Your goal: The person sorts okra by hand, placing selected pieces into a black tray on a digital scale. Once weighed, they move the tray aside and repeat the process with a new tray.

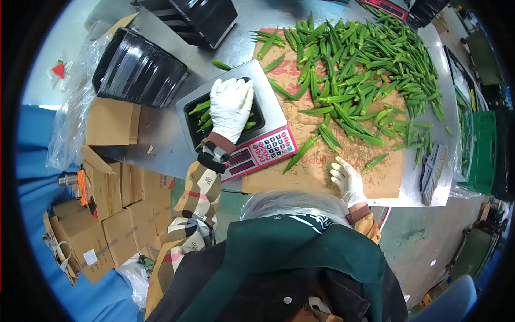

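Note:
My left hand (232, 107), in a white glove, lies over a black tray (258, 115) on the metal plate of a red digital scale (263, 152). Okra pods (201, 107) show in the tray beside the hand, whose fingers are together; what lies beneath them is hidden. At the cardboard sheet's lower edge is my right hand (348, 181), also gloved, with fingers bent and slightly apart and nothing visible in them. A large heap of green okra (370, 59) spreads over the cardboard sheet (311, 174) above my right hand.
Stacks of black trays (140, 68) stand at the left and top of the metal table (161, 156). A brush (432, 174) lies at the right edge, near a green crate (483, 153). Cardboard boxes (124, 231) sit at lower left.

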`<state>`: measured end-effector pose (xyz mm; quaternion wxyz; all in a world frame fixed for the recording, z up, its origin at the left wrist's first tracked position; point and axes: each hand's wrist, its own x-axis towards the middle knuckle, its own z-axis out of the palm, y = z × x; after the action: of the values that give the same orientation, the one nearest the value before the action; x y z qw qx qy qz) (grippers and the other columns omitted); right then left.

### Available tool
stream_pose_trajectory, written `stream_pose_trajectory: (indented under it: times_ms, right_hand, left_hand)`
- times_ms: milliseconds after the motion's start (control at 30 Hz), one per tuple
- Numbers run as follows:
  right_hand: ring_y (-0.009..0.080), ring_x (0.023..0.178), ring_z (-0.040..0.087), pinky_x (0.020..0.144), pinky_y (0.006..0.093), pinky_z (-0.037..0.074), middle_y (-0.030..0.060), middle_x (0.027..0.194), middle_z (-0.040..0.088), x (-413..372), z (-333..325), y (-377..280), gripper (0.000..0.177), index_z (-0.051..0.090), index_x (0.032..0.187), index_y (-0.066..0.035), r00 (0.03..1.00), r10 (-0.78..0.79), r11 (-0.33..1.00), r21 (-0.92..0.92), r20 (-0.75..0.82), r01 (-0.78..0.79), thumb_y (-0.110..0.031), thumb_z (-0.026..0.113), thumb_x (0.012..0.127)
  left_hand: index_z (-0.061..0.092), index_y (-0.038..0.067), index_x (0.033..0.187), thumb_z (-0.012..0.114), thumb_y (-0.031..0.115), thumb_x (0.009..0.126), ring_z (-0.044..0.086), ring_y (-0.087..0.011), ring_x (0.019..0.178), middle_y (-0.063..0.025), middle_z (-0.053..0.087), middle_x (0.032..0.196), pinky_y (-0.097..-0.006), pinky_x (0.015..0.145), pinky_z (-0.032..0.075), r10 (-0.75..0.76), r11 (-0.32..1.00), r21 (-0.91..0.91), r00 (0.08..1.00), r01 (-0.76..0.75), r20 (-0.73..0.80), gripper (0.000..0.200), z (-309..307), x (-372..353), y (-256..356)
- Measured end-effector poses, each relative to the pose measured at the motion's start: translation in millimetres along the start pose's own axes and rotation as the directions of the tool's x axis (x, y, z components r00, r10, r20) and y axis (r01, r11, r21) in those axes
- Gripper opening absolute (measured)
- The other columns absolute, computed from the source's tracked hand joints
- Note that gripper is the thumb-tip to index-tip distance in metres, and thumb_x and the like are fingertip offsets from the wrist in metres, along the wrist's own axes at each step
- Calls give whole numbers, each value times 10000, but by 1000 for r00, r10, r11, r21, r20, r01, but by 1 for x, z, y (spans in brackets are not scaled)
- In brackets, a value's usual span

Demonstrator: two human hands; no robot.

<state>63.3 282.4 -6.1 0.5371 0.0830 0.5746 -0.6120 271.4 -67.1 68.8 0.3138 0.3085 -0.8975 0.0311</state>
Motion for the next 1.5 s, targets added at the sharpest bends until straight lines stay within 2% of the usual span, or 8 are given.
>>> stream_pose_trajectory:
  times_ms: [267,367,567,867,967,1200,1300,1500]
  right_hand:
    - [160,859,683,752,258,529,102,1055,732,35,12,-2,289,648,1263,-15,964,-265,897,-358,30,258,-88,596,987]
    - [218,946,682,855,307,528,110,1054,730,62,8,4,249,691,1185,-17,685,-707,369,-735,176,569,-47,624,948]
    - [309,982,637,917,377,507,123,1055,672,76,12,-12,262,714,1113,-55,574,-742,-44,-880,346,474,-63,729,851]
    - [165,889,641,833,295,520,97,1020,696,90,3,-15,173,660,1095,-6,756,-621,306,-823,207,478,-44,685,928]
    - [118,909,615,851,272,508,66,1026,702,70,36,-33,150,651,1107,6,803,-565,508,-688,187,518,-46,648,966]
    - [65,887,577,818,230,494,15,999,675,35,140,-72,166,655,1135,4,688,-660,515,-485,302,707,-18,627,973]
    - [64,845,577,765,225,491,11,980,674,52,121,-64,186,650,1154,11,795,-560,713,-353,232,605,-48,631,978]
    - [100,755,608,677,242,505,51,1002,683,37,84,-81,315,607,1290,11,940,-288,938,-146,181,315,-140,603,1013]
  left_hand:
    - [735,106,1188,677,270,950,483,-309,1369,-198,607,1368,-382,1125,371,-267,734,-475,849,485,456,295,-64,10,-5]
    - [751,72,1139,678,209,965,622,-213,1192,-146,691,1246,-326,1054,436,-524,684,-411,798,603,299,234,-95,1,-32]
    - [700,12,1206,646,232,988,672,-142,984,-92,736,1103,-273,894,506,-817,431,-489,558,758,144,315,-141,-49,-100]
    - [653,-18,1249,663,253,970,648,-122,941,-96,722,1073,-271,798,516,-724,314,-301,432,901,537,389,-112,-80,-85]
    - [648,4,1216,702,177,937,624,-94,837,-66,718,1005,-244,732,498,-716,179,-570,503,802,484,333,-81,-90,-84]
    - [577,33,894,723,183,903,513,-95,637,-12,570,713,-291,562,459,-646,421,-315,525,851,554,209,-60,-71,-64]
    - [583,24,900,695,152,916,590,-104,666,-23,598,747,-311,559,527,-588,197,-374,415,906,694,171,-64,-33,-48]
    - [602,6,1005,679,132,932,660,-196,729,-63,636,883,-398,643,593,-458,76,-495,472,865,753,165,-48,71,-67]
